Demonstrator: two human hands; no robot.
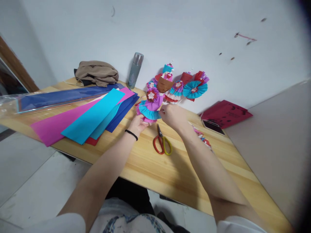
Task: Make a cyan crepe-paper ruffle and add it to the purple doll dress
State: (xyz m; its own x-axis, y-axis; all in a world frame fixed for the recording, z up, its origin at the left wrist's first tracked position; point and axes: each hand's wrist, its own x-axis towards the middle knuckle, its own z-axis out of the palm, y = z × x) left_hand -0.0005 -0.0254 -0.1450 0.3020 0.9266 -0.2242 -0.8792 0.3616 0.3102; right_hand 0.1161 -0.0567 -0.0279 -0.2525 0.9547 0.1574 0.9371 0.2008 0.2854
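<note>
A crepe-paper doll point(154, 103) with a purple body, a flower at the front and a pleated blue ruffle point(149, 113) is upright over the middle of the table. Closed around its lower edge from below is my left hand point(139, 124), which wears a black band at the wrist. The fingers of my right hand point(173, 115) pinch the right end of the blue ruffle; the fingertips are partly hidden. Scissors point(162, 142) with one red and one yellow handle lie just below the doll. Behind it, against the wall, stand several similar paper dolls point(187, 85).
Crepe-paper sheets point(92, 116) in pink, blue and navy fan out on the left, near a plastic-wrapped blue pack point(63, 97). Brown cloth point(97, 72) and a grey flask point(135, 71) stand at the back. A red bag point(225, 115) and a phone point(213, 127) lie right.
</note>
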